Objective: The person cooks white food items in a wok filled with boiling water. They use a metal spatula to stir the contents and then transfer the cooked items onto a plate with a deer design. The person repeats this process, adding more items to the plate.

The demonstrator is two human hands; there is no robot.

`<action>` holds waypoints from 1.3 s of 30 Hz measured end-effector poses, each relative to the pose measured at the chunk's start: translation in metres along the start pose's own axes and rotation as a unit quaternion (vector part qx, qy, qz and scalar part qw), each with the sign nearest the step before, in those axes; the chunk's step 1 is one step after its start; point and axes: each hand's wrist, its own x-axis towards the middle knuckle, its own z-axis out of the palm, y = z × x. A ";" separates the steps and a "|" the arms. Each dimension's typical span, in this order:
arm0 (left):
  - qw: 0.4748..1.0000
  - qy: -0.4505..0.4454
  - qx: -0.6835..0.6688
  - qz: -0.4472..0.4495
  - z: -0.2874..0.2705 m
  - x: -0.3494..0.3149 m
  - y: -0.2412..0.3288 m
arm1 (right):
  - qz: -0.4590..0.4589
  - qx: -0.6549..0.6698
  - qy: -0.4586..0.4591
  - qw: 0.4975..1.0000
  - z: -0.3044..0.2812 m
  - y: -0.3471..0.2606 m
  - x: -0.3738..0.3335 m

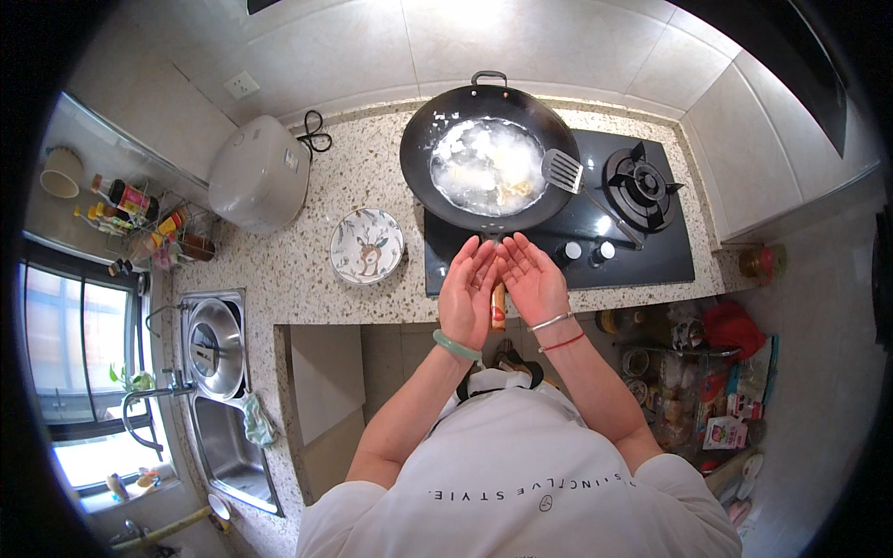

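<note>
Both palms face up, side by side, just in front of a black wok. My left hand, a green bangle at its wrist, is open with nothing on it. My right hand is open too, wearing a silver bangle and a red cord. Between and beneath them shows the wok's wooden handle; neither hand grips it. Whitish, steaming liquid with a pale yellowish clump fills the wok's middle. A slotted spatula rests on the wok's right rim, its handle reaching across the stove.
A deer-patterned bowl stands on the speckled counter left of the black stove. Behind it is a white rounded appliance. The right burner carries no pan. A steel sink with a pot lid lies at left.
</note>
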 end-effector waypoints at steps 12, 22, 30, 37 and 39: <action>1.000 -0.002 0.012 0.026 0.001 0.000 0.017 | -0.002 -0.019 -0.033 0.999 0.020 -0.006 0.006; 0.996 0.022 0.006 0.086 -0.018 -0.005 0.049 | 0.060 -0.097 -0.066 0.991 0.064 0.018 0.006; 0.991 0.053 -0.004 0.126 -0.048 -0.006 0.075 | 0.097 -0.182 -0.075 0.976 0.092 0.056 0.023; 0.982 0.089 -0.015 0.165 -0.077 0.000 0.107 | 0.132 -0.241 -0.063 0.959 0.107 0.102 0.048; 0.981 0.104 -0.009 0.166 -0.083 -0.002 0.116 | 0.133 -0.252 -0.048 0.957 0.106 0.114 0.059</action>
